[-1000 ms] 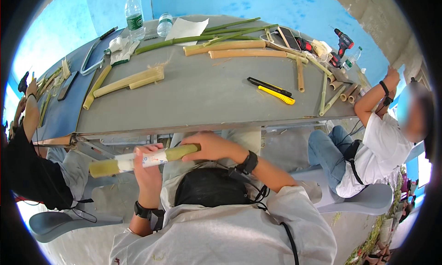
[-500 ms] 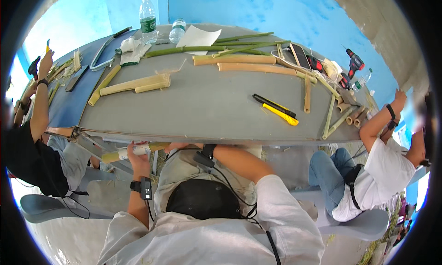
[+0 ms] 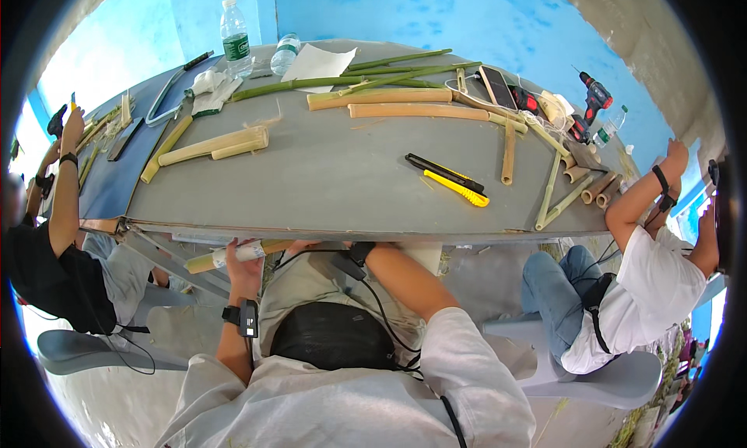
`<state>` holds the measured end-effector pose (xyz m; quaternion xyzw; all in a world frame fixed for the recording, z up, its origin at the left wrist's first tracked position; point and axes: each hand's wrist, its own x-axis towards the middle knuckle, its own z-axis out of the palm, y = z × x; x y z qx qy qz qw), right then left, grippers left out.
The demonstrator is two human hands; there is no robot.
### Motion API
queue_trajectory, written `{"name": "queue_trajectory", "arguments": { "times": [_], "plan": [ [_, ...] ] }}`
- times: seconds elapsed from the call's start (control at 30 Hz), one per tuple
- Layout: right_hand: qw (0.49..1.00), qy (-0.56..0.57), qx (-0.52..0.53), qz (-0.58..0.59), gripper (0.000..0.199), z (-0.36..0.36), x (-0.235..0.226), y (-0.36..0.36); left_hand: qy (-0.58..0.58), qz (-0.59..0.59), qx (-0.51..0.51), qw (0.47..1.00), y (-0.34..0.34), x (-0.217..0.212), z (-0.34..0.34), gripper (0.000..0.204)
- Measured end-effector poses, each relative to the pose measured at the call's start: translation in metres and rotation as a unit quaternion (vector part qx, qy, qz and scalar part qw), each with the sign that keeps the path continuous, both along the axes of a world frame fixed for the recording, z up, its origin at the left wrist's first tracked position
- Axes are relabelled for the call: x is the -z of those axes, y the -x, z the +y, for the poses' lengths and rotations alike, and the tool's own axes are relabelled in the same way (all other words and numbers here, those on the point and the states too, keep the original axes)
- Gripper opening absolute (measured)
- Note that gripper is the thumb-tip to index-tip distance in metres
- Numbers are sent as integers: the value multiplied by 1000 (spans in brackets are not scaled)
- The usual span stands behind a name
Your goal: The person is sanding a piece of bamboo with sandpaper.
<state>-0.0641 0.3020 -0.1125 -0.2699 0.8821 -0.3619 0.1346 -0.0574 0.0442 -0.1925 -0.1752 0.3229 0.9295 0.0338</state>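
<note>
Below the table's near edge, my left hand (image 3: 246, 267) is closed around a bamboo tube (image 3: 202, 263) with a white wrapping (image 3: 250, 251) about its middle. The tube lies crosswise over my lap, its pale green left end sticking out past my hand. My right hand (image 3: 302, 247) is by the tube's right end, partly under the table edge. Its fingers are hidden, so whether it grips the tube does not show. Nearest on the tabletop are a yellow utility knife (image 3: 459, 189) and a black one (image 3: 440, 173), lying side by side.
Split bamboo pieces (image 3: 210, 148) and long green stalks (image 3: 303, 84) lie on the grey table (image 3: 327, 183). Bottles (image 3: 236, 39), a hacksaw (image 3: 167, 98), a phone (image 3: 498, 87) and a cordless drill (image 3: 596, 98) are around them. One person sits on either side of me.
The view has shifted a little, so the things on the table appear further left. The wrapped bamboo tube has slid slightly to the right, my left hand still around it.
</note>
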Motion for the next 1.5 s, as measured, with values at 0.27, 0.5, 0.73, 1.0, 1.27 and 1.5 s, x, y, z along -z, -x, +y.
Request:
{"name": "queue_trajectory", "arguments": {
  "times": [0.27,0.5,0.73,1.0,1.27,1.5],
  "plan": [
    [999,-24,20,22,69,19,-8,-11,-1,-36,38,999,-6,-5,14,30],
    [999,-31,25,30,71,23,-7,-12,22,-58,42,997,-8,-10,18,30],
    [998,-31,28,41,74,22,-10,-10,18,-75,50,996,-6,-16,17,30],
    [998,-30,26,47,76,19,-9,-7,7,-82,33,996,-5,-16,14,31],
    [1000,-15,12,23,77,16,2,-2,10,-68,55,996,-2,-9,9,32],
    [1000,3,-2,-4,78,13,10,6,2,-88,31,996,1,-7,7,26]
  ]
}}
